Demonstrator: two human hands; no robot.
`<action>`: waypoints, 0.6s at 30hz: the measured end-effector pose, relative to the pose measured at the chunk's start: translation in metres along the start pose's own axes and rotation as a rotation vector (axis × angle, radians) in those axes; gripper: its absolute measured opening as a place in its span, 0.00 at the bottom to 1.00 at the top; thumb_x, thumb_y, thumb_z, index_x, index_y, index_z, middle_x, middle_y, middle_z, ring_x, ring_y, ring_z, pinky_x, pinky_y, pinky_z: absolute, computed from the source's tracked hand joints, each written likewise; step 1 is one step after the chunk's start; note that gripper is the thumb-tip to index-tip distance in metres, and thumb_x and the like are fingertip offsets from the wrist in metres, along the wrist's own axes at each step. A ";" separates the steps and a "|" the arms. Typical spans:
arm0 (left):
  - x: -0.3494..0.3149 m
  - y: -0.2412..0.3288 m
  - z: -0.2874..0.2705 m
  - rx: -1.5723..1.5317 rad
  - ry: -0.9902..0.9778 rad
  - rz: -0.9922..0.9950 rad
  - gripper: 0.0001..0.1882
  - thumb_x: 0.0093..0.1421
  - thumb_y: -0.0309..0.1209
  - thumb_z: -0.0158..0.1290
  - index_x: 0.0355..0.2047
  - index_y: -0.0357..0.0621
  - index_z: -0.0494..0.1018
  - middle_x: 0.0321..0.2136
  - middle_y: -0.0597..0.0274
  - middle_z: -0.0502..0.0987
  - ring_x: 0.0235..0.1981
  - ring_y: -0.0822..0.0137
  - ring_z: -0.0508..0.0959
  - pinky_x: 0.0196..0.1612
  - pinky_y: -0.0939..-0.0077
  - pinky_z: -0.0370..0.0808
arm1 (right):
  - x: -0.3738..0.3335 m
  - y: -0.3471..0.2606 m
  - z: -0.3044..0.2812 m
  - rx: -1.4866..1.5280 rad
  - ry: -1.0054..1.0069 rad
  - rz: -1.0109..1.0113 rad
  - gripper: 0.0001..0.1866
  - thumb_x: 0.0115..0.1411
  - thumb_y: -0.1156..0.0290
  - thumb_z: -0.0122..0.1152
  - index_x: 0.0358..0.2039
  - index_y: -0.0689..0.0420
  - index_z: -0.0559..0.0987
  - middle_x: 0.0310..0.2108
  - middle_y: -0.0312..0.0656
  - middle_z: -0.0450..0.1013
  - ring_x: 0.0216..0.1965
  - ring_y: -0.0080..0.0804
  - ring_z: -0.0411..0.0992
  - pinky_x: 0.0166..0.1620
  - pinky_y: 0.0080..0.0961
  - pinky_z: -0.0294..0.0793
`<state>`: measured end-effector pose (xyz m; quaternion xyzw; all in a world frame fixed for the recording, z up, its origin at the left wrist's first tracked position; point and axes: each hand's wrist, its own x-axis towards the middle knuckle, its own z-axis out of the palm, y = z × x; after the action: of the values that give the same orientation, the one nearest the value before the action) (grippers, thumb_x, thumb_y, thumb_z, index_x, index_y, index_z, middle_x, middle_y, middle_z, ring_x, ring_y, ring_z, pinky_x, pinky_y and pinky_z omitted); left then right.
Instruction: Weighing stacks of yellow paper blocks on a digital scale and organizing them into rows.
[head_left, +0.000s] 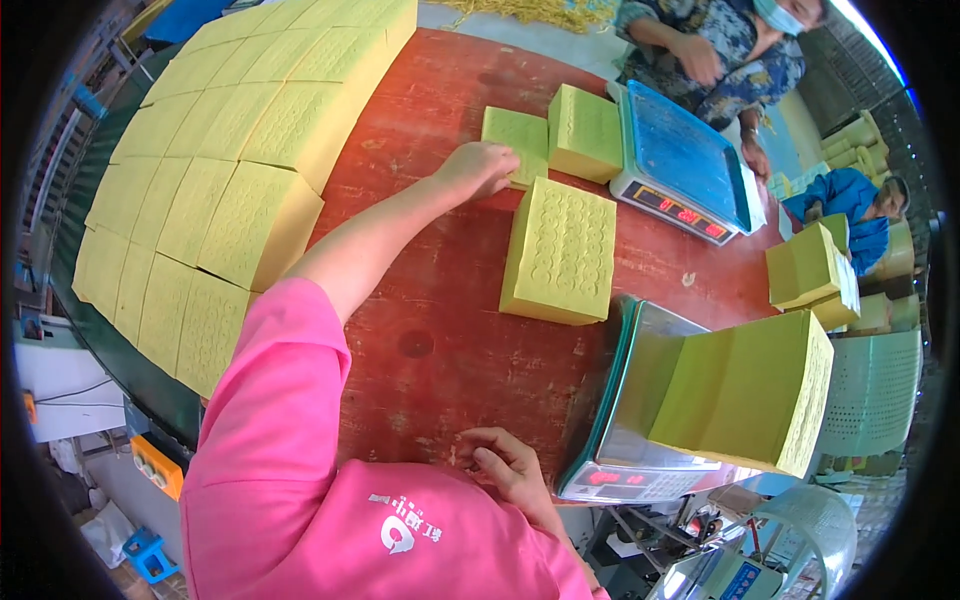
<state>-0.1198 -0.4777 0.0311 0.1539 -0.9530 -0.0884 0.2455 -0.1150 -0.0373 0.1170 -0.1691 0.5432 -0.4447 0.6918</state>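
Observation:
My left arm reaches across the red table. Its hand (480, 170) is closed, fingers curled at the left edge of a low stack of yellow paper (520, 135); the fingertips are partly hidden. My right hand (507, 467) hangs near the table's front edge, close to my body, fingers loosely bent and apart, with nothing visible in it. A tall block of yellow paper (560, 240) with a stamped wavy pattern stands right of my left forearm. Another block (588, 130) stands behind it, beside the low stack.
Rows of yellow paper blocks (200, 170) fill the left side. At right, a digital scale (635, 480) bears a large yellow block (745, 390). A blue-topped scale (685, 150) stands farther back, where a person (715, 60) works. Another person (850, 205) sits beyond more blocks (803, 265).

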 end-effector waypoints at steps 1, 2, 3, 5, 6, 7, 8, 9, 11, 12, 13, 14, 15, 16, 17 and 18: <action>0.000 -0.001 0.000 0.000 0.000 -0.001 0.10 0.49 0.27 0.61 0.27 0.41 0.69 0.31 0.57 0.74 0.36 0.52 0.77 0.37 0.60 0.76 | -0.001 -0.002 0.001 0.000 0.000 0.000 0.16 0.67 0.72 0.52 0.54 0.62 0.73 0.44 0.40 0.74 0.45 0.25 0.73 0.49 0.22 0.73; 0.001 -0.001 0.000 0.012 -0.005 0.023 0.10 0.48 0.26 0.60 0.26 0.41 0.69 0.31 0.57 0.74 0.36 0.53 0.77 0.37 0.60 0.76 | -0.002 -0.004 0.002 -0.014 0.013 0.013 0.16 0.67 0.73 0.52 0.54 0.62 0.73 0.44 0.41 0.74 0.45 0.25 0.73 0.49 0.22 0.73; 0.002 -0.002 0.000 0.023 -0.011 0.049 0.10 0.48 0.26 0.60 0.26 0.41 0.69 0.30 0.57 0.74 0.36 0.53 0.77 0.37 0.61 0.76 | -0.002 -0.006 0.002 -0.026 0.027 0.023 0.15 0.67 0.73 0.52 0.53 0.62 0.73 0.44 0.41 0.74 0.45 0.25 0.73 0.49 0.22 0.73; 0.002 -0.001 0.002 0.070 -0.007 0.093 0.10 0.48 0.25 0.61 0.26 0.41 0.69 0.30 0.57 0.74 0.36 0.54 0.78 0.37 0.62 0.77 | -0.002 0.000 0.000 -0.015 0.026 0.013 0.15 0.67 0.73 0.52 0.53 0.62 0.73 0.44 0.41 0.74 0.45 0.25 0.73 0.49 0.22 0.73; 0.002 0.000 0.003 0.119 -0.002 0.136 0.10 0.47 0.25 0.61 0.26 0.41 0.69 0.29 0.57 0.74 0.36 0.55 0.78 0.37 0.63 0.77 | -0.001 0.002 -0.001 -0.006 0.023 0.004 0.15 0.67 0.73 0.52 0.53 0.62 0.73 0.44 0.41 0.74 0.45 0.25 0.73 0.49 0.22 0.73; 0.002 0.000 0.002 0.119 -0.004 0.137 0.10 0.47 0.25 0.61 0.26 0.41 0.69 0.29 0.57 0.74 0.36 0.55 0.78 0.37 0.63 0.77 | -0.001 0.002 -0.001 -0.004 0.023 0.003 0.15 0.67 0.73 0.52 0.53 0.62 0.73 0.44 0.41 0.74 0.45 0.25 0.73 0.49 0.22 0.73; 0.002 -0.001 0.001 0.106 0.019 0.176 0.10 0.47 0.25 0.61 0.26 0.41 0.69 0.29 0.57 0.74 0.35 0.55 0.78 0.37 0.63 0.77 | -0.001 0.001 -0.001 -0.010 0.032 -0.001 0.15 0.67 0.73 0.52 0.53 0.63 0.73 0.43 0.41 0.75 0.44 0.25 0.73 0.49 0.22 0.73; 0.001 -0.001 0.000 0.093 0.041 0.213 0.10 0.47 0.24 0.61 0.26 0.41 0.69 0.29 0.57 0.74 0.35 0.55 0.78 0.37 0.64 0.77 | -0.002 0.000 0.000 -0.016 0.040 -0.005 0.15 0.67 0.73 0.52 0.52 0.63 0.74 0.43 0.41 0.75 0.44 0.25 0.73 0.49 0.22 0.73; 0.001 -0.001 -0.001 0.098 0.024 0.206 0.10 0.47 0.24 0.61 0.26 0.42 0.69 0.29 0.57 0.74 0.35 0.56 0.78 0.37 0.64 0.77 | -0.001 -0.001 -0.002 -0.036 0.047 -0.015 0.15 0.67 0.74 0.52 0.52 0.63 0.74 0.42 0.41 0.76 0.44 0.25 0.73 0.49 0.23 0.73; 0.002 0.000 -0.001 0.103 0.010 0.199 0.11 0.47 0.24 0.61 0.26 0.42 0.69 0.29 0.58 0.73 0.35 0.56 0.77 0.37 0.64 0.78 | 0.000 -0.001 -0.003 -0.059 0.055 -0.025 0.14 0.66 0.74 0.51 0.51 0.63 0.74 0.41 0.41 0.76 0.44 0.25 0.73 0.49 0.23 0.73; 0.002 0.000 -0.001 0.103 0.009 0.198 0.11 0.47 0.24 0.61 0.26 0.42 0.69 0.29 0.58 0.73 0.35 0.56 0.77 0.37 0.64 0.78 | 0.000 0.000 -0.003 -0.058 0.055 -0.024 0.14 0.66 0.74 0.51 0.51 0.63 0.74 0.41 0.41 0.76 0.44 0.25 0.73 0.49 0.23 0.73; 0.003 0.001 -0.002 0.097 0.017 0.206 0.10 0.47 0.24 0.60 0.26 0.41 0.69 0.28 0.57 0.73 0.34 0.56 0.77 0.37 0.65 0.78 | 0.000 0.001 -0.004 -0.064 0.060 -0.037 0.14 0.66 0.74 0.51 0.51 0.64 0.75 0.41 0.41 0.76 0.43 0.25 0.74 0.48 0.23 0.73; 0.003 0.000 -0.001 0.092 0.027 0.213 0.09 0.48 0.24 0.60 0.25 0.41 0.68 0.28 0.57 0.73 0.34 0.56 0.77 0.37 0.65 0.78 | 0.001 0.002 -0.004 -0.070 0.063 -0.049 0.14 0.66 0.74 0.51 0.51 0.64 0.75 0.40 0.41 0.76 0.43 0.25 0.74 0.48 0.24 0.73; 0.003 0.000 0.000 0.093 0.026 0.212 0.09 0.48 0.24 0.60 0.25 0.41 0.68 0.28 0.57 0.73 0.34 0.56 0.77 0.37 0.65 0.78 | 0.001 0.002 -0.005 -0.071 0.062 -0.049 0.14 0.66 0.74 0.51 0.51 0.64 0.75 0.40 0.41 0.76 0.43 0.25 0.74 0.48 0.24 0.73; 0.003 -0.001 0.000 0.111 0.027 0.217 0.08 0.48 0.24 0.58 0.24 0.41 0.68 0.27 0.57 0.73 0.33 0.56 0.77 0.36 0.65 0.78 | 0.002 0.002 -0.005 -0.079 0.060 -0.051 0.14 0.66 0.74 0.51 0.51 0.64 0.75 0.40 0.41 0.76 0.43 0.25 0.74 0.48 0.24 0.73; 0.003 -0.001 0.001 0.128 0.027 0.222 0.07 0.48 0.23 0.57 0.23 0.41 0.68 0.26 0.57 0.72 0.33 0.56 0.77 0.35 0.65 0.78 | 0.002 0.001 -0.005 -0.087 0.059 -0.054 0.14 0.66 0.74 0.51 0.51 0.64 0.75 0.40 0.41 0.76 0.43 0.25 0.74 0.48 0.24 0.73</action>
<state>-0.1224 -0.4798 0.0315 0.0638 -0.9645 0.0026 0.2561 -0.1193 -0.0371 0.1127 -0.2002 0.5774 -0.4440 0.6553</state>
